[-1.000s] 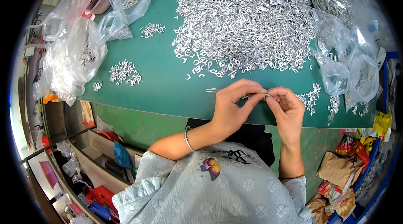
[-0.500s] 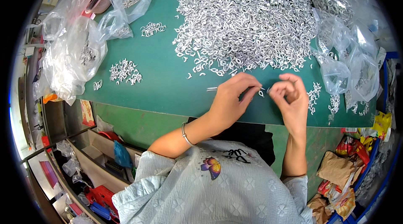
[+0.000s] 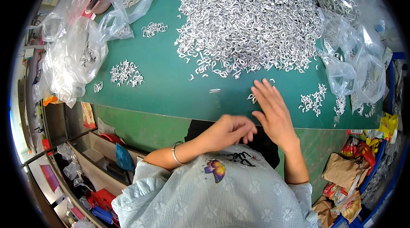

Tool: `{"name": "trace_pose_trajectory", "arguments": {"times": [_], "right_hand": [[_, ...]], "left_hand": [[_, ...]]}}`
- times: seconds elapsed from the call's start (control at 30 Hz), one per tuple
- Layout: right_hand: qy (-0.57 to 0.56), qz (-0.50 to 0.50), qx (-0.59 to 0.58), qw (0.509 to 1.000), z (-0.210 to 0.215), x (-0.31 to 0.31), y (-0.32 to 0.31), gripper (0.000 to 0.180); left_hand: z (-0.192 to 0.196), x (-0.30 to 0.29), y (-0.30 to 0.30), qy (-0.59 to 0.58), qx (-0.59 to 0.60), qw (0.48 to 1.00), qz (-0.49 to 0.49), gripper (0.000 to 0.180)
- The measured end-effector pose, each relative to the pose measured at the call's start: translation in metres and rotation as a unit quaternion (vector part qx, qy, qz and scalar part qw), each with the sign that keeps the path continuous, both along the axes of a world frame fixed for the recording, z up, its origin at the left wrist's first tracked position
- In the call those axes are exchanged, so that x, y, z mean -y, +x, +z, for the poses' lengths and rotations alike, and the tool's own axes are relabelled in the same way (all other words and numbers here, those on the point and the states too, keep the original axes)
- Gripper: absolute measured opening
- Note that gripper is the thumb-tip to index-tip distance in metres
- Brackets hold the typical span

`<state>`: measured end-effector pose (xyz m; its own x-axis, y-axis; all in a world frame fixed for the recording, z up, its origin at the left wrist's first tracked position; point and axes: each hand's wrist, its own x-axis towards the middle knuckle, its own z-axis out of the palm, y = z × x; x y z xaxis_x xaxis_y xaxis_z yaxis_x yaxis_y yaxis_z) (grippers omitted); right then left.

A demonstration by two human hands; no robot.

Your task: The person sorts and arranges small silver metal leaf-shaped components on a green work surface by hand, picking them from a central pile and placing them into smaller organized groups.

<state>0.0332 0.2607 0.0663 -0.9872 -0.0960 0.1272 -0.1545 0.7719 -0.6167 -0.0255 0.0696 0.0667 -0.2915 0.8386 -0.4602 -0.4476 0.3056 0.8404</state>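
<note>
My left hand (image 3: pixel 232 130) is drawn back to the table's front edge, close to my shirt. Its fingers are curled in and slightly blurred; I cannot make out anything between them. Over the table, my right hand (image 3: pixel 272 110) is open, palm down with fingers stretched out. Beside its fingers lie a few small silvery metal pieces (image 3: pixel 252 98), partly covered by the hand. A big heap of silvery metal loops and hooks (image 3: pixel 250 23) fills the far middle. Two thin straight metal pieces (image 3: pixel 215 91) rest to the left of my right hand.
Small piles of metal pieces lie on the green table (image 3: pixel 166 95): one at left (image 3: pixel 127 74), one farther back (image 3: pixel 154 29), one at right (image 3: pixel 313 100). Clear plastic bags crowd the left (image 3: pixel 70 63) and right (image 3: pixel 369 63) edges. Below right stands a blue-framed bin of wrappers (image 3: pixel 346 172).
My hands were raised together over the table, the left pinching a small metal loop. The left has pulled back toward me; the right has moved left and flattened. More pieces now show at the right pile.
</note>
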Motion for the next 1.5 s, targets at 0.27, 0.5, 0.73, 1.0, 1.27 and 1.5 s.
{"name": "trace_pose_trajectory", "arguments": {"times": [0.27, 0.5, 0.73, 1.0, 1.27, 1.5], "right_hand": [[0.03, 0.073, 0.033, 0.996, -0.006, 0.008, 0.029, 0.055], [0.006, 0.106, -0.001, 0.994, -0.014, 0.009, 0.064, 0.051], [-0.051, -0.088, -0.23, 0.968, -0.024, -0.024, 0.104, 0.026], [-0.103, -0.495, -0.261, 0.823, -0.019, -0.093, 0.124, 0.034], [-0.063, -0.423, -0.133, 0.894, -0.038, -0.135, 0.111, 0.057], [0.005, -0.357, -0.18, 0.917, -0.01, -0.097, 0.075, 0.032]], "left_hand": [[-0.07, -0.003, 0.053, 0.158, 0.491, 0.845, 0.138, 0.045], [-0.091, -0.015, 0.05, 0.285, 0.652, 0.661, 0.24, 0.048], [-0.054, -0.033, 0.054, -0.04, 0.414, 0.904, 0.096, 0.025], [0.007, -0.244, 0.049, 0.138, 0.073, 0.987, 0.033, 0.027], [-0.028, -0.323, 0.077, 0.193, -0.32, 0.904, 0.209, 0.033], [0.024, -0.168, 0.008, 0.231, -0.38, 0.893, 0.07, 0.032]]}}
